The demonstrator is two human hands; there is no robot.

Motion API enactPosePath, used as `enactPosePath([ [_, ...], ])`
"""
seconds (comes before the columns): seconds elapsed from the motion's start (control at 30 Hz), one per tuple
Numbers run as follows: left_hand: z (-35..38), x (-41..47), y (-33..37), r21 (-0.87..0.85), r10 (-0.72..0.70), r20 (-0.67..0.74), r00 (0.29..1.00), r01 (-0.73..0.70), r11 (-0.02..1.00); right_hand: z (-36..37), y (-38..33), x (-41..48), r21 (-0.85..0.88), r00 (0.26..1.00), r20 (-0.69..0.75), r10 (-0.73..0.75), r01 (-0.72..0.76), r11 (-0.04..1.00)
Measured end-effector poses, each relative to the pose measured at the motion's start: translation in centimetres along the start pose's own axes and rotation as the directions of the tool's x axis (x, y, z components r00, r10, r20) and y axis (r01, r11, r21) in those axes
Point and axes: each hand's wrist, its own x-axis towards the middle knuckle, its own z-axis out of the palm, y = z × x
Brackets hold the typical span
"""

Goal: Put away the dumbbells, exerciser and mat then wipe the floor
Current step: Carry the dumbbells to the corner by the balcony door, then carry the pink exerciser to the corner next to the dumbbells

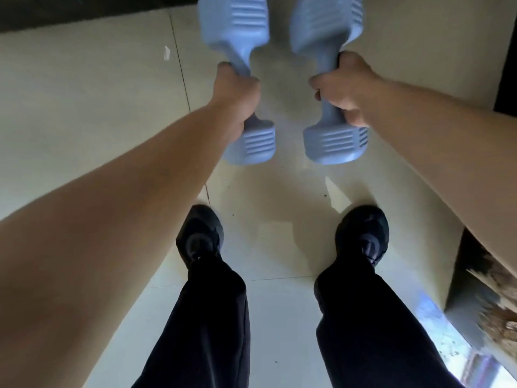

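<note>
My left hand point(237, 91) grips one blue dumbbell point(246, 147) by its bar, my right hand point(342, 85) grips the other dumbbell point(333, 144), both arms stretched forward. They hang side by side above the tiled floor point(84, 107), ahead of my shoes point(362, 233). Their far ends are blurred and cut off at the top.

The left hand point(237, 91), the right hand point(344, 85) and both forearms point(126, 197) are bare. Loose black trousers point(212, 331) fill the lower middle of the frame. They bunch at the ankles over black shoes point(363, 233) with grey detail.
</note>
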Motion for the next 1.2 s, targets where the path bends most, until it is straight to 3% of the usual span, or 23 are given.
enactPosePath([
  [0.3, 1.9, 1.7, 0.5, 0.023, 0.033, 0.025, 0.999, -0.034, 0.999, 0.6, -1.4, 3.2, 0.089, 0.997, -0.077, -0.013, 0.02, 0.996],
  [0.5, 1.2, -0.3, 1.6, -0.142, -0.001, 0.078, 0.997, 0.012, 0.99, -0.6, -1.8, 1.9, 0.086, 0.999, -0.03, -0.044, 0.046, 0.995],
  [0.57, 0.2, -2.0, 2.6, -0.088, 0.064, 0.073, 0.995, -0.058, 0.994, -1.4, -3.0, 0.1, 0.032, 0.991, -0.051, -0.125, 0.127, 0.991],
  [0.63, -1.2, -3.3, 3.2, 0.08, 0.252, 0.002, 0.968, -0.251, 0.965, -2.1, -3.5, -1.3, -0.041, 0.961, -0.13, -0.244, 0.241, 0.97],
  [0.73, -3.5, -6.0, 4.9, 0.427, 0.603, -0.049, 0.797, -0.528, 0.734, -3.2, -4.4, -4.1, -0.225, 0.825, -0.289, -0.485, 0.434, 0.872],
  [0.8, -4.9, -8.1, 6.1, 0.579, 0.73, -0.033, 0.682, -0.583, 0.571, -4.0, -4.9, -7.0, -0.346, 0.681, -0.379, -0.627, 0.525, 0.778],
  [0.9, -7.1, -12.5, 7.8, 0.734, 0.854, -0.009, 0.52, -0.576, 0.358, -5.9, -6.6, -13.0, -0.556, 0.514, -0.445, -0.733, 0.483, 0.676],
  [1.1, -14.8, -28.1, 17.1, 0.787, 0.907, -0.011, 0.42, -0.556, 0.267, -13.0, -14.7, -29.7, -0.739, 0.318, -0.369, -0.873, 0.469, 0.483],
  [1.2, -20.4, -38.8, 23.5, 0.821, 0.929, -0.074, 0.363, -0.506, 0.263, -16.7, -20.1, -40.6, -0.758, 0.285, -0.371, -0.884, 0.457, 0.466],
])
